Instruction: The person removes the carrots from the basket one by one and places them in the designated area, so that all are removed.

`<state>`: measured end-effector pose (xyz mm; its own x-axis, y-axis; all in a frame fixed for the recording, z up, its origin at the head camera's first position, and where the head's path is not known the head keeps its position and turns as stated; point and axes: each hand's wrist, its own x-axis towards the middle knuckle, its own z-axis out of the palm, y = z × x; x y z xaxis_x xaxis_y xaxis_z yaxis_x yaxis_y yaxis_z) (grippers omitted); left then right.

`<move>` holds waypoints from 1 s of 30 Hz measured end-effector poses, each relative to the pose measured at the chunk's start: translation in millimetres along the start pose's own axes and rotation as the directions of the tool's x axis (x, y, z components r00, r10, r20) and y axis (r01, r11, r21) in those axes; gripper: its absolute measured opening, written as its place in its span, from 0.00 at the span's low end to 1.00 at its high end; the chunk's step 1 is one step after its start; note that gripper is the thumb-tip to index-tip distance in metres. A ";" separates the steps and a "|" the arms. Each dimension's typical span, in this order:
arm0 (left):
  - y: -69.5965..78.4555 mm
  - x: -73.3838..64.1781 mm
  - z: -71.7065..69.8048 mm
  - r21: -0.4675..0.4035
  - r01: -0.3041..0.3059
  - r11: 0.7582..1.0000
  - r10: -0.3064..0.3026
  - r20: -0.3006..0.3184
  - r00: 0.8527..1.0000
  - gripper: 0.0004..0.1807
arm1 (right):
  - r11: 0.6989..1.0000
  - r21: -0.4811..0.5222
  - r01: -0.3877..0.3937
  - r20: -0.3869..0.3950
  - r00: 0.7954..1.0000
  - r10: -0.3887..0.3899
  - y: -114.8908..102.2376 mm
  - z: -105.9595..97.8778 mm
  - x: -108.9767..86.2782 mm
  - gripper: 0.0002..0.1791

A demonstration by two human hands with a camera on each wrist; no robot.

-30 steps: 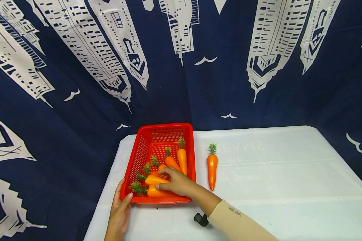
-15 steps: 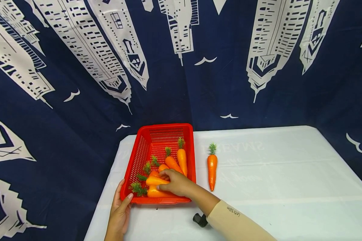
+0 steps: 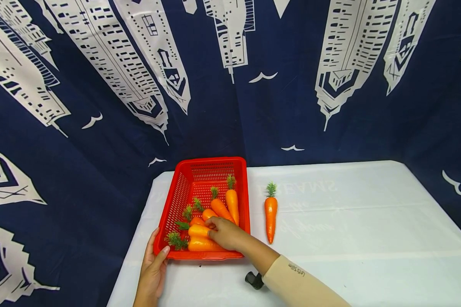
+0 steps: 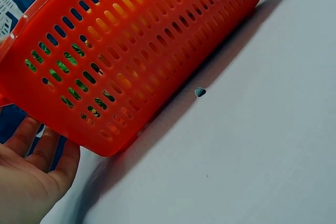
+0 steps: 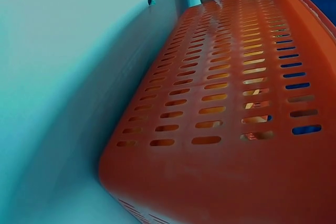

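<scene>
A red plastic basket (image 3: 201, 256) with slotted sides stands on the left part of the table, several orange carrots with green tops inside. My left hand (image 3: 152, 268) grips its near left corner, thumb over the rim; in the left wrist view the left hand's fingers (image 4: 65, 163) lie along the outside wall. My right hand (image 3: 226, 233) reaches over the near right side, its thumb and fingers round the tapered end of a light orange carrot (image 3: 198, 230). That carrot lies beside another carrot (image 3: 201, 244) along the near wall. The basket wall (image 5: 220, 171) hides my right hand in the right wrist view.
One more carrot (image 3: 270, 217) lies on the white-covered table (image 3: 349, 238), right of the basket. A small black object (image 3: 254, 280) is partly behind the right forearm. A dark blue cloth (image 3: 269, 115) with white buildings hangs behind the table.
The light orange carrot has shifted slightly right and lies closer along the near carrot. My right hand has slid slightly right with its thumb higher. The left hand and basket stay in place.
</scene>
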<state>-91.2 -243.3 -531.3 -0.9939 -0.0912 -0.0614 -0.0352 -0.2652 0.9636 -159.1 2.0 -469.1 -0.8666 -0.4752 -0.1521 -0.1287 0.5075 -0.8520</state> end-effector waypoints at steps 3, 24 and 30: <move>-0.1 0.2 -0.2 0.002 0.000 1.000 0.000 0.002 1.000 0.38 | 1.000 -0.009 -0.006 -0.003 1.000 0.005 -0.6 0.1 -0.8 0.18; -0.7 0.2 -0.2 -0.003 -0.005 1.000 0.005 0.001 1.000 0.38 | 0.993 -0.100 -0.059 -0.039 0.998 0.055 -2.6 2.1 -0.3 0.19; -0.5 0.5 -0.3 -0.006 -0.007 1.000 0.007 0.004 1.000 0.38 | 0.993 -0.103 -0.056 -0.041 0.998 0.052 -2.8 1.7 -1.3 0.20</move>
<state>-91.6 -243.4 -531.9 -0.9946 -0.0888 -0.0535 -0.0276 -0.2707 0.9623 -156.7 0.0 -467.4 -0.8912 -0.4181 -0.1760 -0.1285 0.6047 -0.7860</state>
